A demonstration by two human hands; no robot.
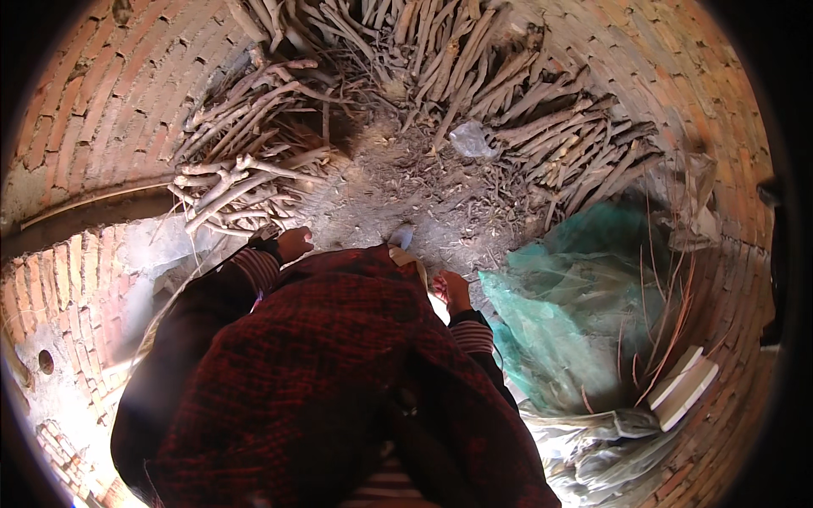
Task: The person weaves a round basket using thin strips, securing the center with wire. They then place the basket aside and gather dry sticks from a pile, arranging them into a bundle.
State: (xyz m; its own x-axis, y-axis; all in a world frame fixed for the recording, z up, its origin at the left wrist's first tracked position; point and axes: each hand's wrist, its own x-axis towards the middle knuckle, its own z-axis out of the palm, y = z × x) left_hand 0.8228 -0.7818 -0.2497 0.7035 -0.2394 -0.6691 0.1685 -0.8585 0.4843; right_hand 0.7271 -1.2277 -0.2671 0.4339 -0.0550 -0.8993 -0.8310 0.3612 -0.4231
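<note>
My left hand (294, 243) is out beside my body, its fingers loosely bent and slightly apart, with nothing seen in it. Closest to it is the left heap of cut branches (238, 184), piled loosely against the brick wall. On the other side, my right hand (452, 290) hangs with curled fingers near the edge of a green plastic sheet (571, 298); its palm side is partly hidden. Between the hands, the tip of a shoe (401, 236) shows beyond my dark red checked garment (317, 330).
Stacked sticks (571, 140) line the far and right walls. A clear plastic bag (472, 140) lies on the debris-strewn dirt floor (406, 171). Thin upright twigs (673, 311), pale boards (683, 387) and crumpled sheeting (591, 444) are at right. Brick walls (127, 95) curve around.
</note>
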